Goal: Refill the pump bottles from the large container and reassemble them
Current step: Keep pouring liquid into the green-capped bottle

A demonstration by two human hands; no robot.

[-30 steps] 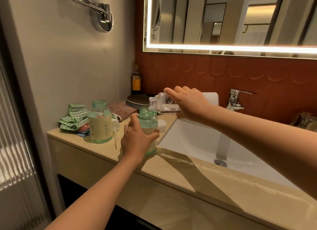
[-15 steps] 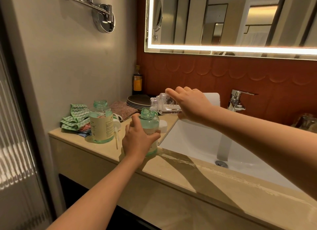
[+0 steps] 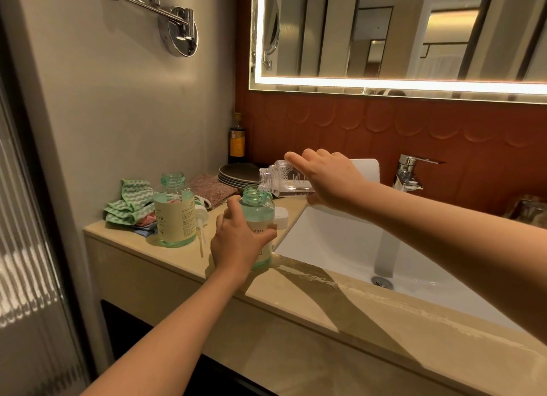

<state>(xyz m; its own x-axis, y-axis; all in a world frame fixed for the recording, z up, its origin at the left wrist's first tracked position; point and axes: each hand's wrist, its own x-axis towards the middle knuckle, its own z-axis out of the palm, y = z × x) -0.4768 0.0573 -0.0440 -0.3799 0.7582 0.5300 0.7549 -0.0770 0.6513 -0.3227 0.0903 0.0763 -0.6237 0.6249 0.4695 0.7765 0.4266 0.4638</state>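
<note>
Head view: clear container (image 3: pixel 281 180) tipped over an open pump bottle (image 3: pixel 258 215) on the bench (image 3: pixel 177 258).
The left hand (image 3: pixel 239 243) wraps its fingers round the green bottle, which stands upright at the sink (image 3: pixel 340 243) edge. The right hand (image 3: pixel 328 178) grips the container on its side, mouth just above the bottle's neck. A second uncapped bottle (image 3: pixel 174 213) stands near, to the left.

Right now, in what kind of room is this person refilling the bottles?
A bathroom, possibly in a hotel: a white sink with a chrome faucet is set into a beige vanity counter, and a backlit mirror hangs on the wall above.
</note>
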